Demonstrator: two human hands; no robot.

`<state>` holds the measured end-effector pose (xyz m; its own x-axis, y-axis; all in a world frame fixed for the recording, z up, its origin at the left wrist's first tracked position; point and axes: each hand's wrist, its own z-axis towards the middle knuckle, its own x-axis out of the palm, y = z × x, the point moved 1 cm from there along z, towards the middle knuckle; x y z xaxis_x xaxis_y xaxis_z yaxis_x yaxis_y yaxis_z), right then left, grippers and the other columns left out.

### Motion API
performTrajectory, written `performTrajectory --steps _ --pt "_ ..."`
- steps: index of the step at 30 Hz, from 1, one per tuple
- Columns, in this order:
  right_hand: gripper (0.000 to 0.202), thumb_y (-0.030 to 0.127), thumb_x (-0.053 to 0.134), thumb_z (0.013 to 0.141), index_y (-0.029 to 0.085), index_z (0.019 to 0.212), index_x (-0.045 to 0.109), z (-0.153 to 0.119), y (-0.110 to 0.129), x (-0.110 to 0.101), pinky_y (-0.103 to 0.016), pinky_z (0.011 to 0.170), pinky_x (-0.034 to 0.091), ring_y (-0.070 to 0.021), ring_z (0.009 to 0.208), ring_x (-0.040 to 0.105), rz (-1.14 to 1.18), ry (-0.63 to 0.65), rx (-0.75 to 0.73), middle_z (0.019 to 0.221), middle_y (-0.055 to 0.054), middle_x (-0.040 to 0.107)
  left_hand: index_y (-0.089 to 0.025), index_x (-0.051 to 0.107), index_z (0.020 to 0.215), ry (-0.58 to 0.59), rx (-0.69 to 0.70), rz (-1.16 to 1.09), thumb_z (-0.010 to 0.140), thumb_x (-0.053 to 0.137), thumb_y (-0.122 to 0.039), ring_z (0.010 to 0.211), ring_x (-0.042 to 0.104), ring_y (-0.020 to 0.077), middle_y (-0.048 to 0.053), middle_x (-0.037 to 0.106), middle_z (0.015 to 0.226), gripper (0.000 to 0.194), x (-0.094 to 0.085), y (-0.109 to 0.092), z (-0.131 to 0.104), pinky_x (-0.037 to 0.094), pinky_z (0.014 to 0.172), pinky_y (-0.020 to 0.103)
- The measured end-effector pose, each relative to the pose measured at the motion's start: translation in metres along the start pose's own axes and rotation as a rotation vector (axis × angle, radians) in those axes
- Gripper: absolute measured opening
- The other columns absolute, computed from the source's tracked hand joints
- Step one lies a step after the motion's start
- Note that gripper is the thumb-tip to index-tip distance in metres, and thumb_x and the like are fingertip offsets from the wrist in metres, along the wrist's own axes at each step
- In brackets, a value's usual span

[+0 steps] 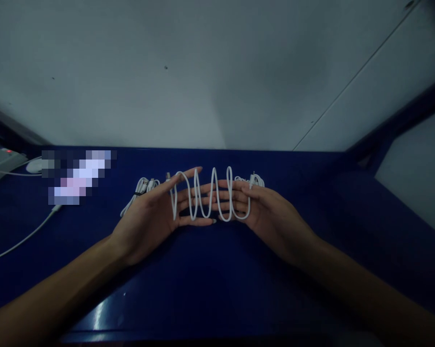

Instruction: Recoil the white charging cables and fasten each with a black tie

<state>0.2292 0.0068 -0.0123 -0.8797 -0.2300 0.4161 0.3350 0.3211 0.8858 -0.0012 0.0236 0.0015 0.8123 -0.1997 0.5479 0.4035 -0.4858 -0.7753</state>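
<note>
A thin white USB cable (213,169) hangs in several loose loops across the fingers of both hands, above the table. My left hand (141,217) holds its left end near the thumb, where a metal plug (168,176) sticks up; the other fingers reach toward the right, under the loops. My right hand (278,212) pinches the right end between thumb and fingers. The fingertips of both hands meet or overlap behind the loops. Beyond the left hand lies a bundled white cable (144,185) with a black tie. Another white cable bundle (258,180) shows partly behind the right fingers.
The blue table (210,289) ends at a pale wall (167,106). On the left lies a bright, blurred-out object (83,176) with a white cord (36,234) running from it. A rounded white object (33,166) and a white box (0,156) with a red light are farther left.
</note>
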Motion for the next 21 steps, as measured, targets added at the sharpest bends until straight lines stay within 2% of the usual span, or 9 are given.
performTrajectory --steps 6,14,21 --pt "0.037 0.034 0.048 0.115 0.019 0.135 0.075 0.0014 -0.0019 -0.0039 -0.054 0.119 0.055 -0.0333 0.132 0.072 0.027 -0.013 0.009 0.144 -0.015 0.075 -0.031 0.055 0.164 0.003 -0.001 -0.011 0.112 0.057 -0.043 0.15 0.058 0.0428 0.018 0.065 0.159 0.053 -0.0033 0.0013 0.0006 0.061 0.107 0.065" --pt "0.038 0.037 0.051 0.114 0.018 0.136 0.075 0.0012 -0.0039 -0.0056 -0.053 0.117 0.056 -0.033 0.131 0.073 0.045 -0.021 -0.026 0.142 -0.015 0.076 -0.026 0.043 0.172 0.031 -0.009 -0.012 0.116 0.05 -0.041 0.158 0.048 0.044 0.022 0.058 0.165 0.059 -0.0035 0.0001 -0.0009 0.05 0.117 0.07" --pt "0.039 0.04 0.051 0.115 0.02 0.137 0.075 0.0009 -0.0046 -0.0062 -0.057 0.12 0.053 -0.0345 0.135 0.071 0.035 -0.007 -0.033 0.144 -0.015 0.075 -0.028 0.041 0.173 0.056 -0.009 -0.014 0.115 0.051 -0.046 0.155 0.052 0.0438 0.021 0.058 0.165 0.061 -0.0061 0.0028 0.0008 0.052 0.115 0.068"
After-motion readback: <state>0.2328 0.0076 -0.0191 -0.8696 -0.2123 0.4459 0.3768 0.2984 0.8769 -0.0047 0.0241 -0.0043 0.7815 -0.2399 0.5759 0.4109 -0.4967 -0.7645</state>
